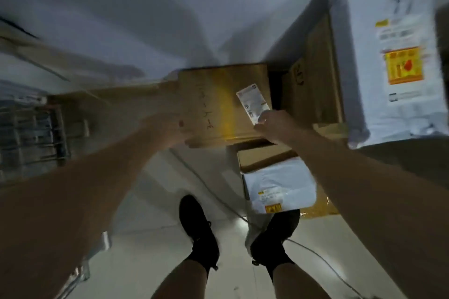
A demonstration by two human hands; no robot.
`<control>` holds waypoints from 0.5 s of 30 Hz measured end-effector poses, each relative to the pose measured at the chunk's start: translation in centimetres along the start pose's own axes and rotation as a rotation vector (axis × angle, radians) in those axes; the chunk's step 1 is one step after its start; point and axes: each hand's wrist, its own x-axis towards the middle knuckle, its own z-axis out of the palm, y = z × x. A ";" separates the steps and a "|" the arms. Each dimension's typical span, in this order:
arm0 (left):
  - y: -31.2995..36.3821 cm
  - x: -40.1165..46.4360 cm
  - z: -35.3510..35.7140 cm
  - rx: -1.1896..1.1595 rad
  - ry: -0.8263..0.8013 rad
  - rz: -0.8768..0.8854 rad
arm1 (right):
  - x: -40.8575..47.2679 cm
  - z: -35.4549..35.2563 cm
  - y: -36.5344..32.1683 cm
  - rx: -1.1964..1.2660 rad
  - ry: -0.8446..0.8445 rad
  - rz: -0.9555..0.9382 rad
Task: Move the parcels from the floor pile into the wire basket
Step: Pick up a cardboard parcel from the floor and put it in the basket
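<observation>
While my right hand [273, 126] and blurred left hand [173, 128] grip one cardboard box [218, 102], fingers curled round its near edge, the wire basket [29, 133] waits at 9 o'clock. Several parcels [279, 187] remain piled at 3 o'clock; much work remains.

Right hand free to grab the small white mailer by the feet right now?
Probably not: the right hand grips the cardboard box together with the left hand. The white mailer lies uncovered below, so only the box stands in the way.
</observation>
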 end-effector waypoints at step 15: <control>-2.9 11.0 9.3 -1.279 0.130 -0.224 | 10.7 6.5 2.4 0.966 0.388 0.259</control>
